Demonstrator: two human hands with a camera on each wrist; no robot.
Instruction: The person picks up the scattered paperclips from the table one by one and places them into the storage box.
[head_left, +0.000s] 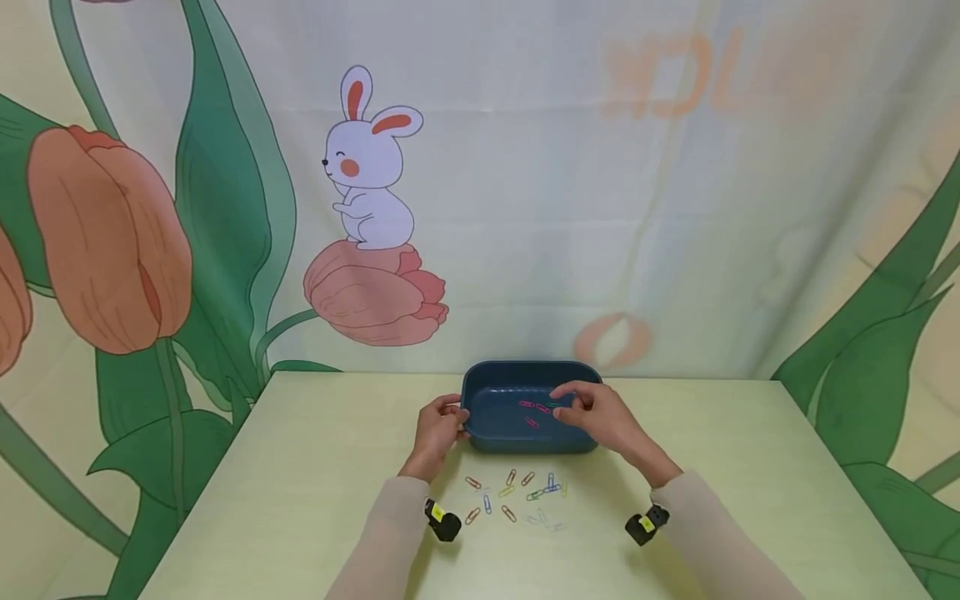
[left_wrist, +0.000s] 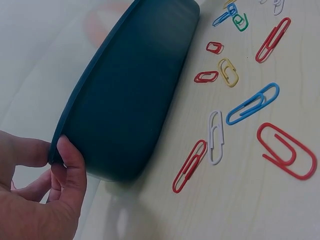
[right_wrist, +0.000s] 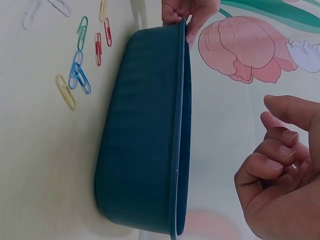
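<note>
A dark blue plastic basin (head_left: 495, 429) stands on the table with a few pink paper clips (head_left: 532, 422) and a green paper clip (head_left: 552, 405) in it. At its left end my left hand (head_left: 438, 433) grips the rim, with the thumb on one side and fingers on the other, as the left wrist view shows. My right hand (head_left: 603, 414) is over the basin's right part, its thumb and index finger parted with nothing visible between them. Its other fingers (right_wrist: 272, 167) are loosely bent. The green clip appears right by those fingertips in the head view.
In front of the basin, several loose paper clips lie spread on the pale table (head_left: 300, 500): red (left_wrist: 287, 151), blue (left_wrist: 252, 104), yellow (right_wrist: 65, 92), green (right_wrist: 82, 33) and white (left_wrist: 215, 137). Behind the table hangs a curtain (head_left: 510, 208) printed with a rabbit and tulips.
</note>
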